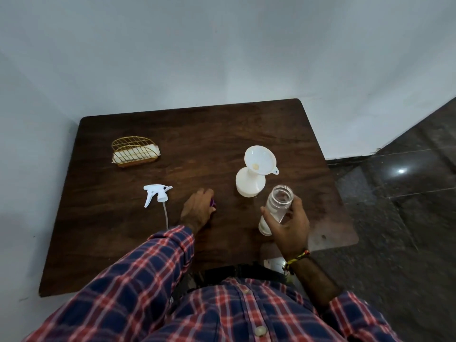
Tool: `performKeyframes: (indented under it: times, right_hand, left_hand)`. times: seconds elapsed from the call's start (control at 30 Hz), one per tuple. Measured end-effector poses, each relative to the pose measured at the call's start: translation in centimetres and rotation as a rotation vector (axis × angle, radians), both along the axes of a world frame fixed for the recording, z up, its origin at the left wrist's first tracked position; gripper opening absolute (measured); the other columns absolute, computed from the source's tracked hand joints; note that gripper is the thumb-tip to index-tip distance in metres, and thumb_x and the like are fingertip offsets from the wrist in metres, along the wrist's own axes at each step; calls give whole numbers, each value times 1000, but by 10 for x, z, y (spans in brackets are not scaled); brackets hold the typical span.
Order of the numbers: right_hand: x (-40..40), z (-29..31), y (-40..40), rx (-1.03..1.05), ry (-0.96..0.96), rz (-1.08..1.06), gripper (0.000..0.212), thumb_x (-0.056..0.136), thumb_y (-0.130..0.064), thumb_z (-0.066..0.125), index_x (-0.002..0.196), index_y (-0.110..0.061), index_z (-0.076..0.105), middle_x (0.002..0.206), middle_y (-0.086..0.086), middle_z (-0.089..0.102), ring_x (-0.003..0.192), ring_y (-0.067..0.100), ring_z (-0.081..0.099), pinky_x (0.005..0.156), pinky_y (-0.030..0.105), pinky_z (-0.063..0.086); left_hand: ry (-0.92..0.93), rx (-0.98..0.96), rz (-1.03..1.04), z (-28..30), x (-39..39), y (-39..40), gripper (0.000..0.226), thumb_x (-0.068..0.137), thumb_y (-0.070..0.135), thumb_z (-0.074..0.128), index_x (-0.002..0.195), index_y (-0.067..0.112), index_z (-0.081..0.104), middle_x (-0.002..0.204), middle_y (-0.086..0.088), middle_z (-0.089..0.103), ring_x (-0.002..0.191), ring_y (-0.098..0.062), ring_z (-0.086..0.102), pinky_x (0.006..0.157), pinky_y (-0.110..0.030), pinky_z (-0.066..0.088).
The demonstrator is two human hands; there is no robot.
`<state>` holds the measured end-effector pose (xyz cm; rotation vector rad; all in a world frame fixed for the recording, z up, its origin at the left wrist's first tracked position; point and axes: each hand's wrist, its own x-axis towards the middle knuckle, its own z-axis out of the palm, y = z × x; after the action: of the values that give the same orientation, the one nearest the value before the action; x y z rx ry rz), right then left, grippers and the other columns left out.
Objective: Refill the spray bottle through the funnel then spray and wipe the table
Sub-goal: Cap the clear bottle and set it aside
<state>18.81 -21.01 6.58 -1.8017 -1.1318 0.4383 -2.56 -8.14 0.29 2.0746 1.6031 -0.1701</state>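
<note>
A white spray bottle (249, 184) is seen standing on the dark wooden surface (202, 129) with a white funnel (260, 159) set in its neck. At 4 o'clock from it, a clear bottle (276, 208) is held tilted, its mouth open, in the curled grip of the right hand (290, 224). The left hand (197, 211) is closed over a small purple thing (212, 202) at 8 o'clock from the spray bottle. The spray head (156, 192) is laid at 9 o'clock, and a wire napkin holder (134, 152) at 10 o'clock
</note>
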Motion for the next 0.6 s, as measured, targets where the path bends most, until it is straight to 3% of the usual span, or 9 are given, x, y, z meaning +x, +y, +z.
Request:
performKeyframes:
  times: [0.1,0.23,0.33,0.4,0.6]
  right_hand:
    - [-9,1,0,-38,-2,35,57,71,-37,84,118,-23,56,110,-10,67,99,9,65,81,42,55]
    - [-23,5,7,-72,-20,124,58,70,-42,82,119,-25,57,112,-12,67,102,9,64,84,41,54]
    - [-40,9,17,-58,-23,244,58,71,-42,82,120,-22,58,114,-10,67,104,8,64,86,39,53]
    - [-54,14,26,-50,-24,330,60,73,-45,79,123,-21,57,118,-10,66,108,8,62,88,39,52]
    - [-90,37,57,28,-58,483,58,79,-43,74,128,-19,54,119,-7,62,108,6,59,90,30,51]
  left_hand:
    - [-165,49,107,6,-1,-8,46,85,32,70,124,22,48,124,-2,52,113,-19,54,92,-31,46]
    - [-624,63,432,53,2,-21,37,94,38,60,127,24,55,123,3,51,108,-9,52,85,-22,45]
    - [-1266,-104,699,99,3,-32,28,89,38,64,110,19,66,116,-9,63,106,-22,65,83,-34,57]
    - [-1506,-116,780,121,0,-37,33,85,34,68,110,13,65,114,-14,65,107,-27,66,87,-39,57]
    - [-1404,138,682,157,-5,-52,35,77,6,78,107,6,60,110,-9,70,103,-19,69,79,-26,56]
